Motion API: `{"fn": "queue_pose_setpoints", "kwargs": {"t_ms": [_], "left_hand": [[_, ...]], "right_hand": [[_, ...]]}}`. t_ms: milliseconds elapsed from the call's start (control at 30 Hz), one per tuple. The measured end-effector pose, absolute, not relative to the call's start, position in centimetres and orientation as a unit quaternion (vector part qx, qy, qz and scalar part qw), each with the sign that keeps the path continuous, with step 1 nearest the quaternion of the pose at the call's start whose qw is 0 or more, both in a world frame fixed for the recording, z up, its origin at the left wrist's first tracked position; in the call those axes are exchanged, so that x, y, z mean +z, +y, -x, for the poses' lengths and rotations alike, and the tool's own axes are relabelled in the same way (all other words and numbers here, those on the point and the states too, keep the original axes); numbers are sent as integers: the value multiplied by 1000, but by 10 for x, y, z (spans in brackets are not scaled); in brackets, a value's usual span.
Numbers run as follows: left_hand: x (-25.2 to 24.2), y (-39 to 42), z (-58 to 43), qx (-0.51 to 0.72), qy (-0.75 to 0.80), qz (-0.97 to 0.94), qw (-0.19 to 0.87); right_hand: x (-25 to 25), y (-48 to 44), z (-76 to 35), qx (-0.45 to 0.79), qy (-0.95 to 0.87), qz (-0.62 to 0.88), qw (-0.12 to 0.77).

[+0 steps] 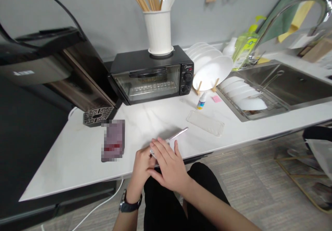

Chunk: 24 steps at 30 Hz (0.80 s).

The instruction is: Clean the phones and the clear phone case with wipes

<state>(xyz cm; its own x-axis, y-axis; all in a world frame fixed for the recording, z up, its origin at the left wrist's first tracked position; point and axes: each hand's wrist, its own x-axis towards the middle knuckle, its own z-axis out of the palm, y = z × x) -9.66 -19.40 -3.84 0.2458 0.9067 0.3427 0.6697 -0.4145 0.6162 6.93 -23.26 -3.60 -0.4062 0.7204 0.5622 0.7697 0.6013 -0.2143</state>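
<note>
Slanting right forearm (207, 198), laying right hand (169, 165) with three fingers (160, 151) together over left hand (141, 162) (can't tell its grip), near stick (178, 133).

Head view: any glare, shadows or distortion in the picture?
Head view: pale sheen on the countertop before the toaster oven; head view: tall dark machine leans, apparently wide-angle stretch; head view: purple item pixelated, details hidden; head view: soft shadow beside the slim pale item at the right hand.
</note>
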Motion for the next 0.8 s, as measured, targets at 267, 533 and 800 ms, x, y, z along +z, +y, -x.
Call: {"fn": "queue_pose_setpoints", "kwargs": {"t_ms": [267,533,800], "left_hand": [[-26,-198,86,362,505,-743,249],[-28,-197,92,337,523,-749,227],[-26,-196,87,350,518,-735,262]], "right_hand": [[-24,-203,-147,-65,-789,527,308],[-30,-212,-95,-44,-874,383,297],[-29,-200,-142,-83,-806,512,285]]}}
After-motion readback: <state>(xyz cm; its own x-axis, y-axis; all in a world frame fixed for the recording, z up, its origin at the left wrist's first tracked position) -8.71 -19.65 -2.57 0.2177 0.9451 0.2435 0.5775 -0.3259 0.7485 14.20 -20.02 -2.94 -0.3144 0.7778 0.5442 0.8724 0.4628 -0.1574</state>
